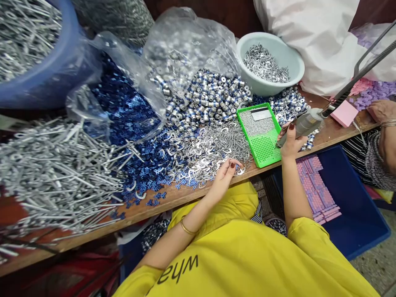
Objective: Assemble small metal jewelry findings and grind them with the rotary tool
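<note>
My right hand (290, 142) is wrapped around a grey electric screwdriver (307, 122), tilted over the near right side of a green tray (260, 163). Tiny silver screws (258, 123) fill the tray's far part, with a white card (260, 114) among them. At the bench's front edge, my left hand (227, 172) has thumb and fingers drawn together beside loose curved silver clips (198, 159). Whatever sits between those fingertips is too small to make out. Behind the left hand lie a heap of small springs (236, 138) and blue-banded metal cylinders (210, 97).
Long metal rods (62, 173) and blue three-armed pieces (123, 107) cover the bench's left. A pale bowl (297, 68) of metal parts stands behind the tray. Below right, a blue bin (361, 214) holds pink and purple blocks. Another person's hand (383, 111) rests far right.
</note>
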{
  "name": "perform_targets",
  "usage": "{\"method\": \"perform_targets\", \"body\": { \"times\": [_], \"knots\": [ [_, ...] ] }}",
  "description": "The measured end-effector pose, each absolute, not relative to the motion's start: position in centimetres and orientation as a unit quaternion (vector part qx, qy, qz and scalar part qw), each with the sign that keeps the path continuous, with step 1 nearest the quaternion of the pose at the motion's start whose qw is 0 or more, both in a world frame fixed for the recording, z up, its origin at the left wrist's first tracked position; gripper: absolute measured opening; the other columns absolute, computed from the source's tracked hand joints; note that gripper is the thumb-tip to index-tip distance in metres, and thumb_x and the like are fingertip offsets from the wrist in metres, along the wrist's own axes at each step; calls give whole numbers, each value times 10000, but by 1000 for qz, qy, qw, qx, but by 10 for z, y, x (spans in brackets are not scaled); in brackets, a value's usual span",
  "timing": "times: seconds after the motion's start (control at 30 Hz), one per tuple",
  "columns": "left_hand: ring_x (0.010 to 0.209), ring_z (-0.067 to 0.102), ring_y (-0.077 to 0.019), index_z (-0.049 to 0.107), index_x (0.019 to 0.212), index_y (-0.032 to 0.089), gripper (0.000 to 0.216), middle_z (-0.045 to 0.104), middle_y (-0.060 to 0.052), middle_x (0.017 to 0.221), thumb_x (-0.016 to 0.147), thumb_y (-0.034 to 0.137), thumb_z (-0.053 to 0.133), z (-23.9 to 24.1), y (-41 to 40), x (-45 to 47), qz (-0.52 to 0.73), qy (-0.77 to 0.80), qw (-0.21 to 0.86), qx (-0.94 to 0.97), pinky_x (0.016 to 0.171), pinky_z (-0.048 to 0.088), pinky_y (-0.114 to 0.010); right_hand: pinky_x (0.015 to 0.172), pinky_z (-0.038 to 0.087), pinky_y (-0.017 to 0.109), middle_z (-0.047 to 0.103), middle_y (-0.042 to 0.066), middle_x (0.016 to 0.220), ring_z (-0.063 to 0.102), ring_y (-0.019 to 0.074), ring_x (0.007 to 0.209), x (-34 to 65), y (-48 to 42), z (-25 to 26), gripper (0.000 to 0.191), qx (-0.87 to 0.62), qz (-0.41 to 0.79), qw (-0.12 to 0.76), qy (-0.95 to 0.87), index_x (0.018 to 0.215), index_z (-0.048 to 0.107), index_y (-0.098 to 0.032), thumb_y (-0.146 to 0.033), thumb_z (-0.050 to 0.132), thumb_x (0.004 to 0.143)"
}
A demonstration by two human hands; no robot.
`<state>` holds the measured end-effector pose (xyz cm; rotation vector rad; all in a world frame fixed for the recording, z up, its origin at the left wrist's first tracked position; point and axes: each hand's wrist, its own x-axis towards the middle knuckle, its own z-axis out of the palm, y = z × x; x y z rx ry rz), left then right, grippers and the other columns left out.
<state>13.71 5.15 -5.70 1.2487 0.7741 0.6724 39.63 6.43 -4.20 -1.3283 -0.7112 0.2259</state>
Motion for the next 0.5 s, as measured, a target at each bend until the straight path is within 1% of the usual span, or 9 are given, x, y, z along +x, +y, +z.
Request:
{"method": "perform_targets", "body": {
  "times": [0.1, 0.17, 0.23, 0.27, 0.3, 0.37, 0.43, 0.5],
  "knots": [
    [909, 526, -180, 624, 1033, 208, 412, 594, -62, 1033, 965, 569, 437, -59, 49, 137, 303, 334, 709, 542, 835, 410, -284, 396, 391, 237, 518, -42, 537, 477, 95, 418, 387, 63, -28, 353, -589, 96, 730, -332, 758, 637, -187, -535, 692, 788],
    [889, 520, -180, 621, 1045, 205, 438, 589, -68, 1050, 959, 590, 429, -56, 48, 135, 295, 326, 716, 543, 827, 414, -289, 381, 380, 223, 520, -43, 556, 473, 90, 425, 370, 58, -4, 314, -534, 102, 766, -344, 793, 658, -198, -509, 700, 791],
    [883, 520, -184, 625, 1046, 201, 461, 594, -73, 1047, 956, 603, 416, -51, 46, 133, 292, 318, 711, 555, 838, 417, -299, 350, 358, 216, 512, -41, 577, 469, 94, 430, 344, 50, 28, 319, -436, 126, 810, -372, 820, 671, -225, -544, 666, 811],
    [896, 524, -188, 627, 1044, 200, 461, 598, -75, 1045, 961, 598, 410, -49, 46, 132, 295, 314, 707, 561, 854, 416, -304, 335, 354, 227, 509, -35, 578, 467, 101, 421, 328, 46, 43, 397, -383, 162, 812, -409, 828, 680, -236, -624, 596, 834],
    [917, 529, -194, 628, 1040, 200, 452, 602, -76, 1042, 967, 587, 406, -46, 45, 130, 302, 308, 702, 566, 873, 415, -308, 333, 360, 238, 499, -32, 565, 461, 105, 413, 313, 42, 57, 459, -343, 175, 812, -439, 821, 687, -238, -678, 556, 836],
    [965, 536, -201, 625, 1038, 202, 423, 608, -74, 1041, 982, 556, 400, -41, 43, 127, 317, 301, 696, 570, 908, 410, -311, 361, 404, 264, 500, -25, 546, 490, 127, 429, 285, 36, 74, 505, -300, 220, 790, -487, 838, 705, -242, -726, 562, 806],
    [1005, 539, -206, 622, 1043, 202, 400, 610, -71, 1043, 989, 534, 405, -37, 41, 123, 327, 302, 690, 570, 935, 406, -313, 402, 439, 286, 528, -12, 561, 528, 147, 463, 266, 35, 76, 513, -282, 263, 763, -519, 868, 718, -248, -735, 575, 792],
    [1018, 538, -208, 620, 1051, 201, 396, 607, -67, 1039, 991, 529, 405, -35, 40, 120, 332, 308, 687, 568, 944, 407, -315, 442, 459, 298, 566, -1, 600, 553, 159, 497, 257, 37, 68, 508, -274, 291, 741, -539, 907, 719, -273, -741, 552, 806]
  ]
}}
